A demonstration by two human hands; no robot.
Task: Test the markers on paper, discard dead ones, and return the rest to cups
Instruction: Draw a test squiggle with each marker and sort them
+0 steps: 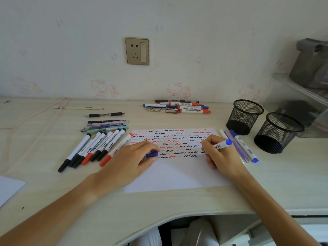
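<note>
while your right hand point(220, 153) pinches a blue whiteboard marker point(217, 147) with curled fingers, its tip touches the paper point(177, 173) at the last row of squiggles. your left hand point(131, 158) rests on the paper's left edge, and its fingers are curled around the blue cap point(152, 154). left of the paper lies a fan of capped markers point(92, 150), black and red. behind the paper is a second pile of markers point(177, 107). right of the paper lie three pens point(239, 146), and beyond them stand two black mesh cups point(245, 117), close together.
</note>
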